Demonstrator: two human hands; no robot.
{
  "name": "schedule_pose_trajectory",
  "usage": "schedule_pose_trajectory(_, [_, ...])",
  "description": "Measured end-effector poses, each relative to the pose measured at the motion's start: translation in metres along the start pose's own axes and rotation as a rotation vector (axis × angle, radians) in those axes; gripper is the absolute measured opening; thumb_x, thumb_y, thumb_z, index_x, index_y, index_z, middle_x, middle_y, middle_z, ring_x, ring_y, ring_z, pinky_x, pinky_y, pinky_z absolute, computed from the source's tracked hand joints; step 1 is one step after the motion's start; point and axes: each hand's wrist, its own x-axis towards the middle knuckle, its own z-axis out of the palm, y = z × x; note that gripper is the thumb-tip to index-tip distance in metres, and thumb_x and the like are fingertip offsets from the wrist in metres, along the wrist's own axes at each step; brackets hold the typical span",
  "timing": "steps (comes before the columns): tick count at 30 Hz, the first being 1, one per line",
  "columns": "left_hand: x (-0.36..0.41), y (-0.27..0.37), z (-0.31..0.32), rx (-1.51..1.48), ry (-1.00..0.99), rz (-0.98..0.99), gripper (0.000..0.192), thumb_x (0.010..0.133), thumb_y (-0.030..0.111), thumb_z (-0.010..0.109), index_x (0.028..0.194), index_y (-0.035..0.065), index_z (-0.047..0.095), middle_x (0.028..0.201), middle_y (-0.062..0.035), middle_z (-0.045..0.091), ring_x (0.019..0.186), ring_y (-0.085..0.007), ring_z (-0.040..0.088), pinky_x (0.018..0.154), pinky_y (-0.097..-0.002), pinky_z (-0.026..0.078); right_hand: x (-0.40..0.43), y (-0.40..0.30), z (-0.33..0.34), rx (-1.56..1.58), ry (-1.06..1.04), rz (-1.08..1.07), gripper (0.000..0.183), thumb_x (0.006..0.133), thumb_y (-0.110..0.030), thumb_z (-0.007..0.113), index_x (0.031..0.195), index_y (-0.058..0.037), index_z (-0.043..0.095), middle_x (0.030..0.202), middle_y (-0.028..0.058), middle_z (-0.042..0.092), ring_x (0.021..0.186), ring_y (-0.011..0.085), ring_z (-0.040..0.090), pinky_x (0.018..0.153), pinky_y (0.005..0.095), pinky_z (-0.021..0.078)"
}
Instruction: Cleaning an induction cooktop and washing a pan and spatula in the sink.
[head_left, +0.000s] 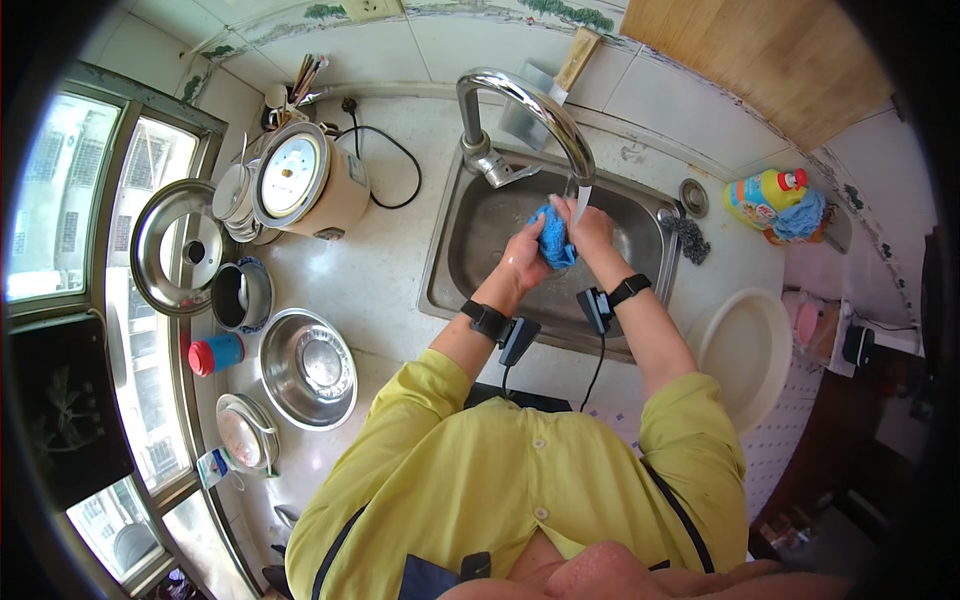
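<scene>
Over the stainless steel sink (487, 225), my left hand (527, 256) is closed around a blue cloth (555, 238). Against the cloth's upper right side rests my right hand (589, 225), its fingers partly hidden; whether it grips the cloth too is not certain. Water (582, 204) runs from the curved chrome faucet (540, 109) down onto the right hand. Both wrists wear black straps with small devices and cables.
A rice cooker (311, 184), steel basin (307, 369), pot lid (180, 247) and red-capped blue container (217, 354) stand left. A cleaver (559, 90) leans behind the faucet. Right are a steel scourer (686, 238), a detergent bottle (761, 196) and a white plastic basin (742, 360).
</scene>
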Motion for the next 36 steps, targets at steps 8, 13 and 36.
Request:
schedule_pose_trajectory(8, [0.009,0.011,-0.047,0.876,0.434,0.086,0.061,0.091,0.025,0.055,0.144,0.0090,0.031,0.133,-0.0121,0.050,0.121,-0.0286,0.048,0.099,-0.0382,0.039,-0.007,0.013,-0.013,1.116,-0.375,-0.023,0.046,0.073,-0.013,0.072,0.114,0.0009,0.057,0.100,0.0063,0.060,0.092,0.0165,0.057,0.082,0.0292,0.0462])
schedule_pose_trajectory(13, [0.027,0.043,-0.014,1.544,0.161,0.489,0.059,0.080,0.003,0.059,0.136,0.0006,0.041,0.131,-0.0211,0.050,0.120,-0.0320,0.050,0.099,-0.0345,0.041,-0.018,0.011,-0.025,1.220,-0.382,-0.004,0.047,0.070,0.000,0.066,0.116,-0.0003,0.059,0.100,0.0039,0.060,0.092,0.0147,0.056,0.083,0.0272,0.0448])
schedule_pose_trajectory(36, [-0.017,-0.003,0.014,0.625,-0.289,0.094,0.058,0.065,-0.004,0.064,0.122,0.0020,0.050,0.112,-0.0095,0.060,0.104,-0.0215,0.057,0.092,-0.0329,0.045,-0.068,0.026,-0.063,1.951,-0.214,0.103,0.027,0.085,-0.015,0.061,0.110,-0.0037,0.059,0.103,0.0047,0.063,0.095,0.0183,0.060,0.086,0.0353,0.0471])
